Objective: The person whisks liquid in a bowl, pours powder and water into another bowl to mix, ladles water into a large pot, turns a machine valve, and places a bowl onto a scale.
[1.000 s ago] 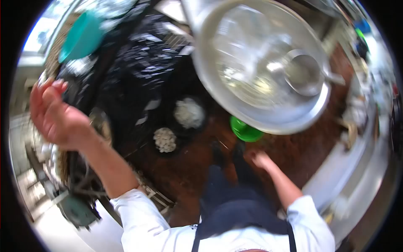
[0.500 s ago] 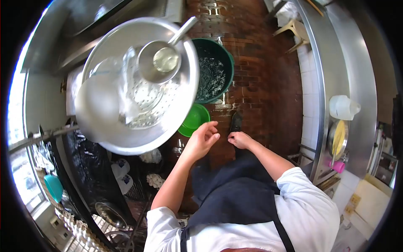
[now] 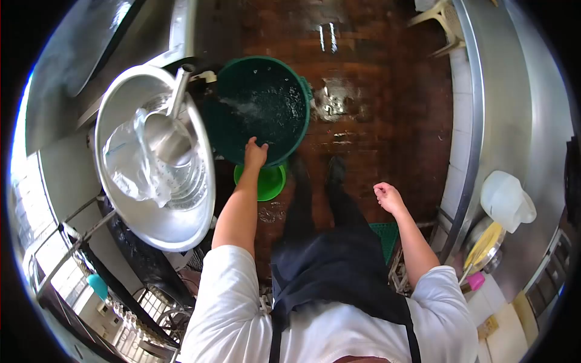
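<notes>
A big dark green tub (image 3: 295,134) of rippling water stands on the floor ahead of me. My left hand (image 3: 256,154) hangs over its near rim, thumb apart from the fingers, holding nothing visible. Whether it touches the rim I cannot tell. Below that hand is a smaller bright green basin (image 3: 272,183). Out to the side, away from any object, my right hand (image 3: 388,197) has its fingers curled in, with nothing showing in them. At left, a large metal colander (image 3: 175,239) holds a long-handled metal ladle (image 3: 179,91) and a clear plastic bag (image 3: 130,160).
A steel counter (image 3: 502,91) runs along the right, carrying a whitish plastic jug (image 3: 507,199) and a metal bowl with something yellow (image 3: 484,248). A pale plastic stool (image 3: 445,24) stands at the far right. The brick floor (image 3: 375,115) is wet.
My left hand has moved forward and left to the tub. My right hand has swung out to the right. The view has shifted, and the colander now appears farther left and more tilted.
</notes>
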{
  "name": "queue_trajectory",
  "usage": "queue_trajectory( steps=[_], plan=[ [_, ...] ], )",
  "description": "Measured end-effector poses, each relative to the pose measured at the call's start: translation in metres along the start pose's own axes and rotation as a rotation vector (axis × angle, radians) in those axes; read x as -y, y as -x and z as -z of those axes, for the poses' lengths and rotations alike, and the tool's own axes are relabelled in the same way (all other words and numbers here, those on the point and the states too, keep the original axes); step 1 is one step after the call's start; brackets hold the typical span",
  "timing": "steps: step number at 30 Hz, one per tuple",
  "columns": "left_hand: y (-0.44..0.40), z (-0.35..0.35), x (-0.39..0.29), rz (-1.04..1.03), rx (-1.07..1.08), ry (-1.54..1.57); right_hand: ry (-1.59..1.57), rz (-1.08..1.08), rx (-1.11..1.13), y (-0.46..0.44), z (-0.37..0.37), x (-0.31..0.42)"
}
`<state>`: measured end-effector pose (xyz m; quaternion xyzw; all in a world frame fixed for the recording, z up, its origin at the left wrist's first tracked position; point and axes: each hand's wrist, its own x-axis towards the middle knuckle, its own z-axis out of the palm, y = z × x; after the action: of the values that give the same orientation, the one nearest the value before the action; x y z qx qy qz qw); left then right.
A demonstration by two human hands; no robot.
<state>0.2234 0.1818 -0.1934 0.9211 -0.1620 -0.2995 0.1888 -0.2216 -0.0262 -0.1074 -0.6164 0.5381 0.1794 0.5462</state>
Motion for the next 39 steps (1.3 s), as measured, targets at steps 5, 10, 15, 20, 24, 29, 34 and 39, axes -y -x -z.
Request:
queue_trajectory(
  steps=[5,10,15,20,24,29,34,39],
  plan=[
    [-0.033,-0.038,0.015,-0.07,0.27,0.086,0.188,-0.032,-0.074,0.01,-0.003,-0.002],
    [-0.029,-0.077,-0.01,-0.094,0.473,0.036,0.109,0.053,-0.053,0.008,-0.017,0.013],
    [-0.016,-0.069,-0.048,-0.334,0.526,-0.159,0.018,0.074,-0.111,0.005,-0.019,0.04],
    [-0.022,-0.078,-0.054,-0.145,0.471,0.082,0.048,0.091,-0.071,0.003,-0.016,0.035],
    [-0.005,-0.079,-0.073,-0.143,0.428,0.299,-0.023,0.465,-0.315,0.045,0.026,0.06],
    [0.062,-0.08,-0.181,-0.067,0.635,0.512,0.063,0.356,-0.973,0.2,0.159,0.085],
    [0.127,-0.111,-0.282,-0.269,0.881,0.536,0.288,-0.422,-1.679,0.346,0.235,-0.118],
    [0.212,-0.13,-0.379,-0.474,1.136,0.585,0.261,-0.929,-1.366,0.405,0.261,-0.333]
  ],
)
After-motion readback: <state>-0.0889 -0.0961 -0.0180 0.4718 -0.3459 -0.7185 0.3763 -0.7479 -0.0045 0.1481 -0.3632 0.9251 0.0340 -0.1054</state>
